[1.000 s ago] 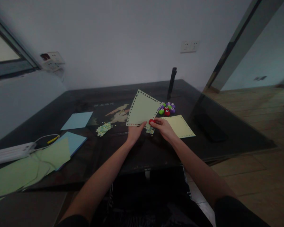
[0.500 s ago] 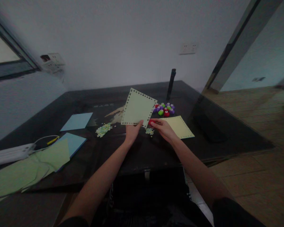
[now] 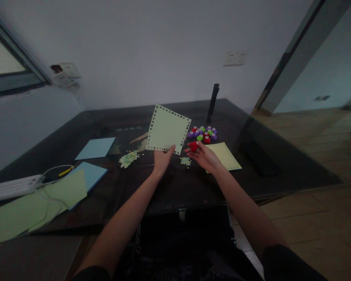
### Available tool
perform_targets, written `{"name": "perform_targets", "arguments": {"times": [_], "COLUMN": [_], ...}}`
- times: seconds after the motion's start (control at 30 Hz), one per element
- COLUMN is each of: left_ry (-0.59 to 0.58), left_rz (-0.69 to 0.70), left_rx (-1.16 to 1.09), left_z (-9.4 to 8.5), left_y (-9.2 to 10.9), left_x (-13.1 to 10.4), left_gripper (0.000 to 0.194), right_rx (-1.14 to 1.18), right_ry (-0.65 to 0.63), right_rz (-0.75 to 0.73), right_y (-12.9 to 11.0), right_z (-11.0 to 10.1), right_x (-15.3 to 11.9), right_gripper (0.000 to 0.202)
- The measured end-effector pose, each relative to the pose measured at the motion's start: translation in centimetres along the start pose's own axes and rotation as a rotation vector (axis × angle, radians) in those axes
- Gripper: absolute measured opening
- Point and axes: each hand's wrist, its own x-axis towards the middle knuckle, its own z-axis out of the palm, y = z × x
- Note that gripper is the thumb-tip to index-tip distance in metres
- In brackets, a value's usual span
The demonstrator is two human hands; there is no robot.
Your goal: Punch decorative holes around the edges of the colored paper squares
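The left hand [image 3: 161, 160] is pinching the punched sheet [image 3: 168, 128] near its bottom edge, so a loosening thumb could let it flop. The right hand [image 3: 206, 157] is loosely pinching the red punch [image 3: 194, 146], other fingers spreading; a slip might drop it, scattering the paper bits [image 3: 185, 160] lying between the hands. Beneath both, the dark bench [image 3: 175, 191] is standing by a pale wall [image 3: 152, 58], with floor [image 3: 304, 218] showing beyond the right hand.
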Motion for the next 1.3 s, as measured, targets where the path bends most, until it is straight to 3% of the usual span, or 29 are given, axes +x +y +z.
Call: {"name": "perform_targets", "arguments": {"times": [0.37,0.6,0.83,1.03,1.17,1.3], "left_ry": [-0.009,-0.03,-0.031,-0.031,-0.033,-0.034], "left_rz": [-0.043,-0.058,-0.028,-0.05,-0.043,-0.049], "left_rx": [-0.008,0.019,0.034,0.032,0.018,0.014], "left_z": [0.1,0.0,0.0,0.1,0.1,0.1], "left_y": [0.3,0.2,0.0,0.4,0.7,0.8], "left_x": [-0.1,-0.1,-0.1,-0.2,-0.2,-0.2], "left_gripper": [0.026,0.024,0.034,0.032,0.031,0.031], "right_rx": [-0.198,-0.596,-0.683,-0.979,-1.022,-1.035], "right_ry": [0.023,0.041,0.031,0.019,0.001,-0.011], "right_rz": [-0.137,-0.209,-0.214,-0.314,-0.428,-0.416], "right_y": [0.6,1.3,1.3,0.8,0.8,0.9], "right_z": [0.0,-0.3,-0.5,-0.1,0.1,0.1], "right_x": [0.0,0.0,0.1,-0.3,-0.6,-0.6], "right_gripper": [0.031,0.031,0.037,0.032,0.026,0.024]}}
